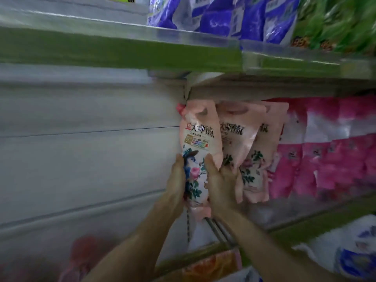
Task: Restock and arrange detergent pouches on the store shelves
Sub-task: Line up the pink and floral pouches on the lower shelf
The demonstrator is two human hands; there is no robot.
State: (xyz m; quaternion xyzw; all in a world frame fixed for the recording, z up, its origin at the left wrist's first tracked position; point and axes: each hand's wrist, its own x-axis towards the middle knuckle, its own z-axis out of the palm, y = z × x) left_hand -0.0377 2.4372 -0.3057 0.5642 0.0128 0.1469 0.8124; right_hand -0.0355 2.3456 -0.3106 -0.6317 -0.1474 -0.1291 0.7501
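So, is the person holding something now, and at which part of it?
Yes: the leftmost pale pink pouch, by its lower half; left hand on its left edge, right hand on its right edge.

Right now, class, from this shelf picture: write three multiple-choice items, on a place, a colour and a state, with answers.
1. Where in its row is the held pale pink pouch? A right end B left end C middle
2. What colour are the upper-shelf pouches above it? A yellow B black C blue and white
3. What grips the held pouch? A both hands B one hand C nothing
B: matching pouches stand only to its right. C: blue and white print shows. A: left hand and right hand both clasp it.
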